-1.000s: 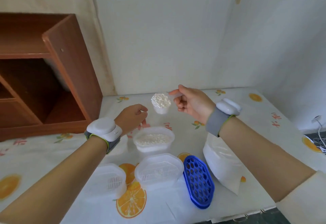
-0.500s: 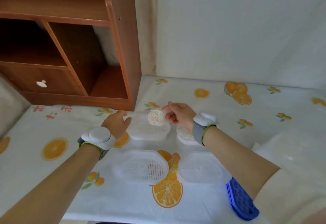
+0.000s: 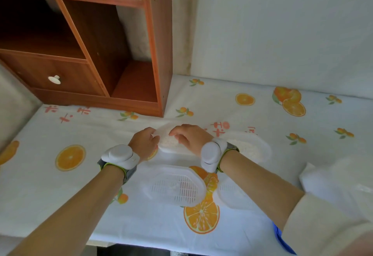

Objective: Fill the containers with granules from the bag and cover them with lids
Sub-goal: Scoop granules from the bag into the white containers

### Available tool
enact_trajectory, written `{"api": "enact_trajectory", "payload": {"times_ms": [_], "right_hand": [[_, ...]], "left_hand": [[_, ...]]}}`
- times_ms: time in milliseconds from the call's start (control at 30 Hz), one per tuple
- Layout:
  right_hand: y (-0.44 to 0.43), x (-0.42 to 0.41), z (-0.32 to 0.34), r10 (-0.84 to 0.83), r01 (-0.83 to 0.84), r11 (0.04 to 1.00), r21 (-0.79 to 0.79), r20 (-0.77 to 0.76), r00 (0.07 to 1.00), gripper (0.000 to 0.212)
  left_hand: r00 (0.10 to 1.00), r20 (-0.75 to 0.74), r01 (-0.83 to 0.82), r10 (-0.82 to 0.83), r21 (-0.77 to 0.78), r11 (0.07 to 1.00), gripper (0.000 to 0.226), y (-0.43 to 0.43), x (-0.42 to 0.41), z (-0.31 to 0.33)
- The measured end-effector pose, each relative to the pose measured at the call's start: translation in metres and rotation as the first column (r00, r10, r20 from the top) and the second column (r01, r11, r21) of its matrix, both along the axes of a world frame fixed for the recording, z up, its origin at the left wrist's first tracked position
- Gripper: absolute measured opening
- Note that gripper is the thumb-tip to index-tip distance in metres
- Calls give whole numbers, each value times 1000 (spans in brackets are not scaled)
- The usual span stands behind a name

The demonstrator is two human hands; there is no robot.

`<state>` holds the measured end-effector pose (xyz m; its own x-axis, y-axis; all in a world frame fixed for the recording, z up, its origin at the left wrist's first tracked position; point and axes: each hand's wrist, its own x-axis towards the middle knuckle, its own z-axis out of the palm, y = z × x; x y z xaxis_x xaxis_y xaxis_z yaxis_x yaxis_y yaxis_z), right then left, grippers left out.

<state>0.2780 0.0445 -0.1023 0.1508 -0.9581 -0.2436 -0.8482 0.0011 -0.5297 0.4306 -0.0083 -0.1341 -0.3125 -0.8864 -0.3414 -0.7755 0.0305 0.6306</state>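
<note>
Two hands are meeting at one white container of granules. My left hand is curling its fingers round the container's left end. My right hand is hanging over its right side with fingers curled, though I cannot tell what they are pinching. Just right of my right wrist, a second container is sitting full. Between my forearms a slotted lid is lying flat, another lid is showing partly under my right forearm, and the bag is slumping further right.
</note>
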Motion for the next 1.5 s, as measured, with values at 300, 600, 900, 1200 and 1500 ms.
{"api": "enact_trajectory", "payload": {"times_ms": [300,600,900,1200,1500], "right_hand": [[37,-41,4,6,-7,997,-77,-20,1000,33],[53,-48,12,-31,44,988,-151,87,996,34],[69,-65,43,-164,235,958,-167,356,920,29],[119,-138,122,-334,484,837,-256,462,822,24],[208,-230,167,-582,703,604,-375,395,711,36]], "left_hand": [[1000,7,-8,8,10,1000,31,2,0,4],[998,-20,-54,54,29,998,31,11,1,12],[997,-54,-52,51,-11,999,32,22,-5,36],[967,-150,191,-206,-111,975,30,53,-106,86],[811,-317,485,-491,-102,868,23,129,-228,128]]}}
